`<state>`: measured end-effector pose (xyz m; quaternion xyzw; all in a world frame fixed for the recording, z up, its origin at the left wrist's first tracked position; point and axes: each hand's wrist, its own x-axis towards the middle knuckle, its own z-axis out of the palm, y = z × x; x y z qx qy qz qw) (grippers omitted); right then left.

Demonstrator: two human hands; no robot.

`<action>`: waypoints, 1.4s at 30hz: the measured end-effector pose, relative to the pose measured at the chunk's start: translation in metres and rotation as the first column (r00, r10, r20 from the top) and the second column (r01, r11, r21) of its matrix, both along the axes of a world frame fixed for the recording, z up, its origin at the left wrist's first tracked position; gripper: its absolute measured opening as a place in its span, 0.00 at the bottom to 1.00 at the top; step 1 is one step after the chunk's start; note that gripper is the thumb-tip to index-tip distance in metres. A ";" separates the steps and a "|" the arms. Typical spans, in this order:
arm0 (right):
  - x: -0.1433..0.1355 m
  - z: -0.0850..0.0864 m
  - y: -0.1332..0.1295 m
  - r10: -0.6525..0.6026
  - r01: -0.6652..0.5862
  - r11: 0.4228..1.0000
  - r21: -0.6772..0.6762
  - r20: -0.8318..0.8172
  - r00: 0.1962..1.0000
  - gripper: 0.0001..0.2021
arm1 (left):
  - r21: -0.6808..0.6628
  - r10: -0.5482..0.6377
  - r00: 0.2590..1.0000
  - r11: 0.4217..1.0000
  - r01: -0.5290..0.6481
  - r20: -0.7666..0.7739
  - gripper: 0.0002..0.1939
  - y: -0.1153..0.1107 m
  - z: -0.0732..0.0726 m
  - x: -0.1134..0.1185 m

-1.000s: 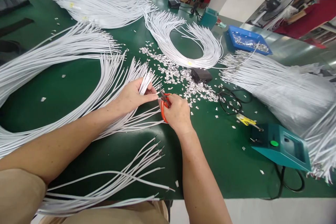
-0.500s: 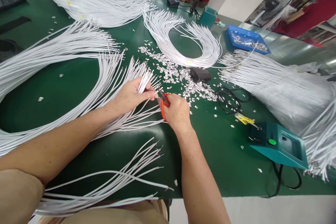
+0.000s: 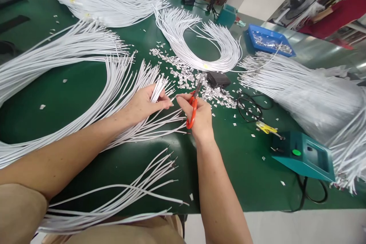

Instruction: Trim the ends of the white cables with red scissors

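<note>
My left hand (image 3: pixel 150 101) is closed round a small bunch of white cables (image 3: pixel 159 88), whose ends stick up past the thumb. Close beside it, my right hand (image 3: pixel 200 116) holds red-handled cutters (image 3: pixel 193 107) in the palm, their metal jaws pointing up and away. The thumb and forefinger of this hand come together near the left fingertips, by a cable end; whether they pinch it I cannot make out. More loose cables (image 3: pixel 160 127) fan out beneath both hands, and another group of cables (image 3: pixel 137 190) lies nearer my body.
Small silvery scraps (image 3: pixel 185 74) are scattered beyond my hands, around a black block (image 3: pixel 218 80). A curved cable bundle (image 3: pixel 200 59) lies behind them. To the right are a teal device (image 3: pixel 305 156) and bagged cables (image 3: pixel 314 87); a blue tray (image 3: pixel 270 42) stands farther back. A person in red (image 3: pixel 334 19) is at far right.
The cutters have swung away from the cable ends, from pointing at the left hand to pointing up and away. My right thumb and forefinger have come to the cable ends. My left hand stays put.
</note>
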<state>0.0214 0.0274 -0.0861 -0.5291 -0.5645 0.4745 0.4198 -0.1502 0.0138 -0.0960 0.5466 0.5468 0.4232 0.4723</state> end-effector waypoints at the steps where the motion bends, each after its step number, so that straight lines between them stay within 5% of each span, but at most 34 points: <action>1: -0.002 0.000 0.000 -0.010 0.009 1.000 -0.012 -0.068 0.998 0.11 | 0.012 -0.004 0.999 1.000 0.004 -0.038 0.14 0.000 0.000 0.000; 5: -0.005 -0.002 -0.001 -0.043 0.035 0.998 -0.057 -0.157 0.987 0.09 | 0.035 -0.012 0.997 0.999 0.015 -0.081 0.13 0.000 -0.001 0.001; 12: -0.006 -0.005 0.000 -0.046 0.017 0.993 -0.119 -0.249 0.967 0.09 | -0.034 -0.047 0.997 0.998 0.050 0.068 0.14 -0.001 -0.002 0.000; 18: -0.010 -0.005 -0.002 -0.025 0.000 0.994 -0.114 -0.215 0.976 0.09 | -0.170 -0.105 0.935 0.971 0.171 0.339 0.13 0.001 -0.006 -0.001; 22: -0.009 -0.004 -0.001 -0.109 0.098 0.992 -0.077 -0.159 0.981 0.14 | -0.130 -0.053 0.957 0.987 0.093 0.285 0.16 0.002 -0.008 -0.001; 29: -0.010 -0.005 -0.004 -0.027 0.024 0.999 -0.028 -0.087 0.996 0.10 | -0.106 -0.005 0.976 0.994 0.028 0.218 0.16 0.003 -0.009 -0.001; 35: -0.002 -0.014 0.003 -0.236 0.225 0.971 0.081 0.175 0.956 0.13 | -0.145 -0.063 0.960 0.984 0.106 0.274 0.16 0.000 -0.004 0.002; 39: 0.000 -0.009 0.001 -0.269 0.235 0.941 0.245 0.115 0.956 0.11 | -0.153 -0.068 0.955 0.981 0.116 0.289 0.17 -0.001 -0.006 0.002; 42: -0.005 -0.003 -0.002 -0.211 0.203 0.954 0.221 0.013 0.977 0.09 | -0.154 -0.086 0.961 0.980 0.129 0.262 0.17 0.000 -0.010 -0.001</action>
